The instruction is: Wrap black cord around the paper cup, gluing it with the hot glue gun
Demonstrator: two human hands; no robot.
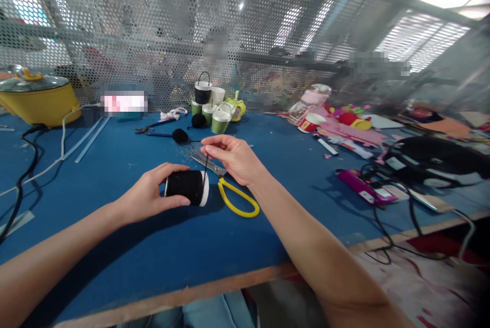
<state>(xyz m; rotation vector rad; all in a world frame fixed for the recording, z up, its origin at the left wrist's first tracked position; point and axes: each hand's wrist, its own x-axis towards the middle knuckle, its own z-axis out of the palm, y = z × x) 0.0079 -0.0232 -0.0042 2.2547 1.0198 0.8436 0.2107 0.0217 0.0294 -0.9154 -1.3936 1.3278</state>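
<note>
A white paper cup wrapped in black yarn (pixel 186 187) lies on its side in my left hand (pixel 156 190), its white rim facing right. My left fingers and thumb grip it from both sides. Above the rim, my right hand (pixel 229 154) pinches a strand of black yarn (pixel 205 167) between thumb and fingers, and the strand runs down to the cup. A black yarn ball (pixel 179 136) rests just beyond, with a strand leading toward my right hand. Scissors with yellow handles (pixel 239 205) lie on the table below my right wrist, blades partly hidden.
Several small cups (pixel 221 123), some with handles, stand at the back beside another black yarn ball (pixel 198 121). Blue-handled pliers (pixel 153 133) lie nearby. A yellow electric pot (pixel 38 101) is at far left. A purple power strip (pixel 363 185) and cables sit at right.
</note>
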